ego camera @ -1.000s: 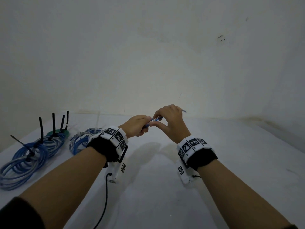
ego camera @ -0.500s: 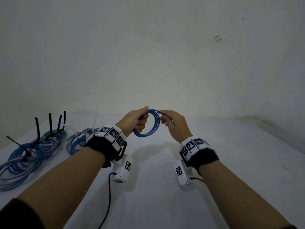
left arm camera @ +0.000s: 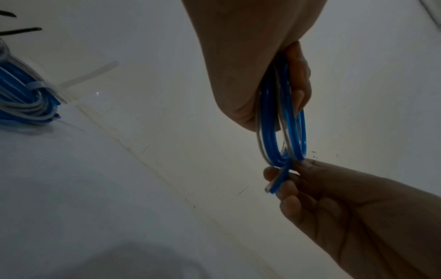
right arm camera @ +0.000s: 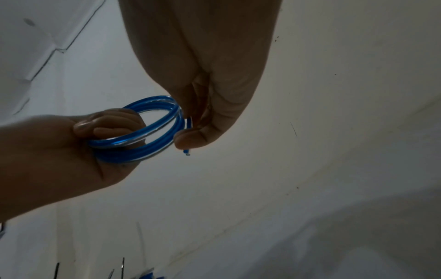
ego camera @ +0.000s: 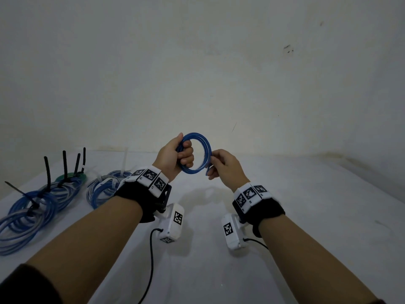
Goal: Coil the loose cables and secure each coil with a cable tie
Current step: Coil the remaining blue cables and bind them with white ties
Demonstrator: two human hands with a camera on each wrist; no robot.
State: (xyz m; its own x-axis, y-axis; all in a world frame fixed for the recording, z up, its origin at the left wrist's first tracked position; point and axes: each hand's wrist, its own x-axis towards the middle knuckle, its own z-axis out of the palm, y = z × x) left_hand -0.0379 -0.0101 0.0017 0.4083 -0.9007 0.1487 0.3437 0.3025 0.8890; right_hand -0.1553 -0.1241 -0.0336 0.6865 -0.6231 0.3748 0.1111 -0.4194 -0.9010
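Note:
A small blue cable coil [ego camera: 202,150] is held up in the air above the white table [ego camera: 306,205]. My left hand [ego camera: 177,154] grips its left side, fingers curled through the ring [right arm camera: 112,130]. My right hand [ego camera: 221,165] pinches the coil's right side, where the loose cable end [left arm camera: 278,181] sticks out below the fingertips [right arm camera: 188,137]. The coil [left arm camera: 281,132] is several turns of blue and clear cable. No tie shows on it.
At the left of the table lie tied blue coils [ego camera: 32,207] with black cable ties [ego camera: 47,170] standing up, and another coil [ego camera: 103,189] with a clear tie [left arm camera: 88,75]. A wall stands close behind the table.
The hands went from working close together on a short stretch of cable to holding a formed ring. Both hands have risen, and the coil now stands upright between them.

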